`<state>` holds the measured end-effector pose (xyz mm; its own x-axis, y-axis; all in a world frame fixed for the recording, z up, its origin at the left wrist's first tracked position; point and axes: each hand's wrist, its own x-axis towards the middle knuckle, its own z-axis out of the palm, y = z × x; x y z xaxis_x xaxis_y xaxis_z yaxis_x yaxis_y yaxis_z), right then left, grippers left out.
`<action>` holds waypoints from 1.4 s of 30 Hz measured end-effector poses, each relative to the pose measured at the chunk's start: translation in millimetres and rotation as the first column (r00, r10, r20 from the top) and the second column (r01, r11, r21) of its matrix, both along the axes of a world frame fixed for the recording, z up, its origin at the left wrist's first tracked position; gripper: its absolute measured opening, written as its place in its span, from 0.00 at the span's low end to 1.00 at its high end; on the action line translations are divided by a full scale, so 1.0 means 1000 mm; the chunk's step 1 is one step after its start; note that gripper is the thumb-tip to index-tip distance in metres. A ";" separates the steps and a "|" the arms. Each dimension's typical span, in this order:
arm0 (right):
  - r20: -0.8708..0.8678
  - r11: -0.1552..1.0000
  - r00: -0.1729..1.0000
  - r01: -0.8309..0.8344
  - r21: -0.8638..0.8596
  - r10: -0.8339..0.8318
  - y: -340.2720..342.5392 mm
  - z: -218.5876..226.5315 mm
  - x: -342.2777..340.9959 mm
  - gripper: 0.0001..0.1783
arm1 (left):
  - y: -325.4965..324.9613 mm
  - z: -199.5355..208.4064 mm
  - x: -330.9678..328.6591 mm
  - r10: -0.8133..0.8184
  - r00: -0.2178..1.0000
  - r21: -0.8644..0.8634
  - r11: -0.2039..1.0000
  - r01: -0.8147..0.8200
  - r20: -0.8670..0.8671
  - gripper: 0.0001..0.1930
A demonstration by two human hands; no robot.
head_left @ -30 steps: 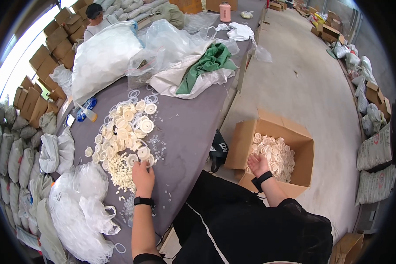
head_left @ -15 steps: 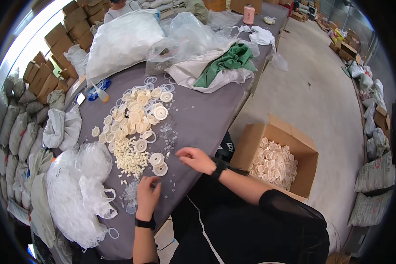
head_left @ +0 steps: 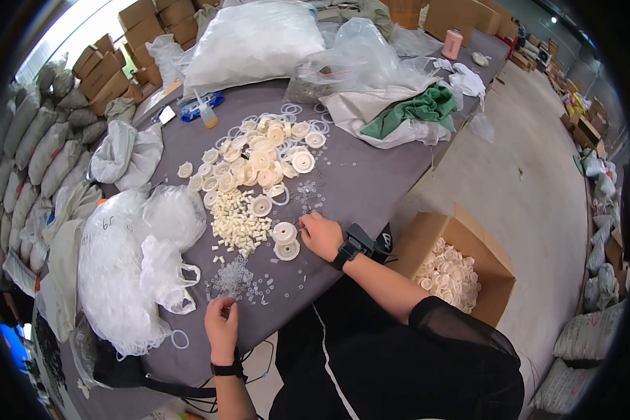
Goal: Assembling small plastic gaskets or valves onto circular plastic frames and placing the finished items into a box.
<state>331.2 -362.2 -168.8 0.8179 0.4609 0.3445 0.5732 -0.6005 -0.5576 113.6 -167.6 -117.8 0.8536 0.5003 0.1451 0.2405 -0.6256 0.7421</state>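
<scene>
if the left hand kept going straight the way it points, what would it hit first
Most likely the scatter of small clear pieces just beyond the fingertips of the left hand, though its height above the table is hard to judge.

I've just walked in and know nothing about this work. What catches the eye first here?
Probably the heap of cream-coloured round parts in mid-table, with the person's right hand near its closer end. Then the open cardboard box of similar pieces, right of the table, and the bulging white bag beyond the heap.
</scene>
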 end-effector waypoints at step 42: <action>-0.731 0.598 0.295 0.430 0.676 0.615 -0.035 0.004 -0.050 0.09 | 0.019 -0.014 0.087 -0.195 0.961 0.222 0.946 0.237 -0.197 0.05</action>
<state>281.5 -397.4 -164.4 0.7334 0.6015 -0.3168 -0.5649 0.2799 -0.7762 200.9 -149.1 -132.3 0.9596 0.2691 0.0819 0.1887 -0.8317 0.5221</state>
